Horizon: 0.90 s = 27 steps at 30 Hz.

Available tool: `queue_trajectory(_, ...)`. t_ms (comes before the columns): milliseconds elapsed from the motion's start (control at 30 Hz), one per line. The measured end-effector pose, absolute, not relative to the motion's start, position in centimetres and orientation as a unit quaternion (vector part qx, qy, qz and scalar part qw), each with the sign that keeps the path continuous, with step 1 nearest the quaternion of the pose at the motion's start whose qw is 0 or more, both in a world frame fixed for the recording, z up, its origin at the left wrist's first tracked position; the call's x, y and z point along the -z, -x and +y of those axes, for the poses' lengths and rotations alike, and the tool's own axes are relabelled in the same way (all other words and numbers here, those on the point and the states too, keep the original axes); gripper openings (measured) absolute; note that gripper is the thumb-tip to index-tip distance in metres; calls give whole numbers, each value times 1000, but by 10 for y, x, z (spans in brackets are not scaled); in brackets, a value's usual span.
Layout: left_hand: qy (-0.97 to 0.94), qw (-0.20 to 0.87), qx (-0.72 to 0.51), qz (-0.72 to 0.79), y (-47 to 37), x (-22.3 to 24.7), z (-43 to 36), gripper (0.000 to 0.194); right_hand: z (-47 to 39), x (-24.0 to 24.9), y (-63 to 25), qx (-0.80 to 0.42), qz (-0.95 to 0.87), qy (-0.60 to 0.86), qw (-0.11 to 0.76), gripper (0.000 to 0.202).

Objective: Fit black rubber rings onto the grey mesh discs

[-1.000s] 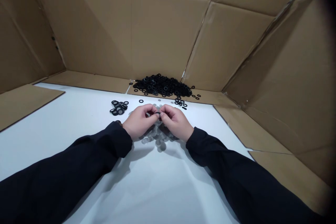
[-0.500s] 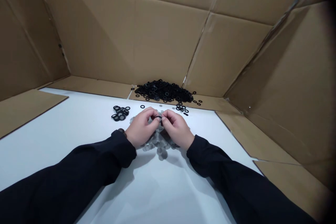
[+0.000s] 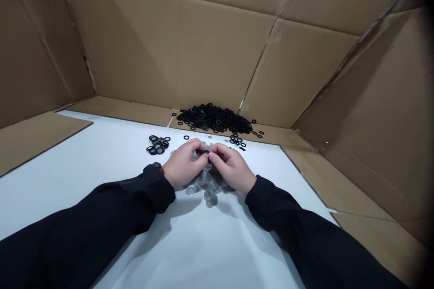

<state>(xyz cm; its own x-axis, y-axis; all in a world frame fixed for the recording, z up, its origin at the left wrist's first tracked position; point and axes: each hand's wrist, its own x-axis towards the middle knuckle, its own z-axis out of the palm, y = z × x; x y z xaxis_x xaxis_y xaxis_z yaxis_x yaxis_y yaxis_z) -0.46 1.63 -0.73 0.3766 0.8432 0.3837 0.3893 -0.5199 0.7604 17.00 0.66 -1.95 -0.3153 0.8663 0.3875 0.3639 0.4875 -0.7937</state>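
Observation:
My left hand [image 3: 186, 164] and my right hand [image 3: 232, 167] meet at the middle of the white surface, fingertips nearly touching. Both pinch one black ring [image 3: 205, 152] between thumbs and fingers; part of it is hidden by the fingertips. Beneath and in front of the hands lies a spread of translucent grey discs [image 3: 210, 198]. To the left of my left hand sits a small heap of black rings with grey discs in them [image 3: 158, 145]. Several loose black rings [image 3: 237, 141] lie beyond my right hand, and a single ring [image 3: 186, 137] lies beyond my left.
A large pile of black rings [image 3: 217, 118] rests on a cardboard strip at the back. Tall cardboard walls [image 3: 135, 45] enclose the back and both sides. Flat cardboard pieces [image 3: 34, 137] border the white surface [image 3: 101, 162].
The whole view has shifted slightly, so things appear a little further right. My hands keep their pinch on the ring, and its visible part has changed slightly between the fingertips.

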Motion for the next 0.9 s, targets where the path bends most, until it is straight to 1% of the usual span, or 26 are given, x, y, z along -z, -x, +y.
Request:
queue_trajectory(133,-803,305,-329,392,9,8,16,9,8,13,-179,-307,-800,392,336,19)
queue_trajectory(233,-814,305,-321,376,10,8,18,12,8,8,-183,-297,-820,384,302,20)
queue_trajectory(300,-809,300,-347,367,10,7,18,11,7,6,-182,-278,-822,388,310,19)
queue_trajectory(400,-789,303,-391,365,8,5,19,10,6,6,-179,-273,-802,402,347,19)
queue_trajectory(533,-751,321,-436,377,4,4,18,12,6,11,-172,-328,-754,404,401,20)
queue_trajectory(667,-699,372,-465,395,0,4,14,13,5,16,-167,-364,-708,399,456,18)
queue_trajectory(767,-692,386,-453,408,-1,2,13,12,5,16,-167,-352,-708,410,455,17)
queue_trajectory(900,-741,342,-410,407,1,2,15,8,4,14,-170,-288,-746,428,422,13)
